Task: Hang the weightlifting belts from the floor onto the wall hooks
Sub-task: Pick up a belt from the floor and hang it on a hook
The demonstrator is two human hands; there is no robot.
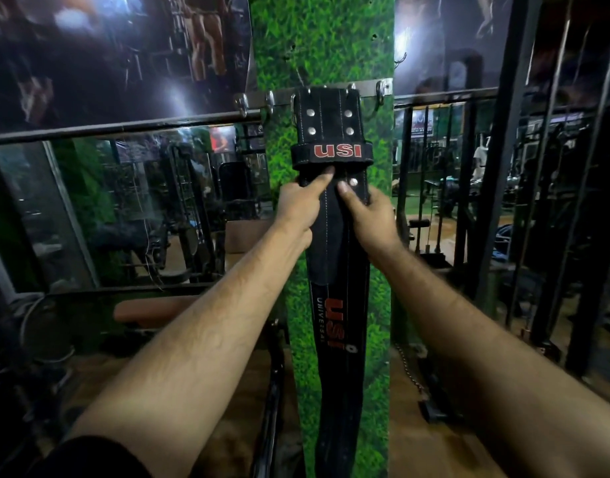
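Note:
A black leather weightlifting belt [329,122] with red "USI" lettering hangs by its buckle end from the metal hook rail [279,96] on the green grass-patterned pillar [331,39]. Its long tail drops straight down the pillar. My left hand [302,201] grips the belt's left edge just under the loop, index finger pointing up at the loop. On the right edge at the same height, my right hand [365,212] holds the belt with the thumb pressed near a rivet. No other belt shows in this view.
Bare hooks [242,104] [383,89] flank the belt on the rail. Mirrors and dark posters cover the walls on both sides. A brown padded bench [152,310] stands low left, black machine frames [524,167] at right, and a chain [408,372] lies on the wooden floor.

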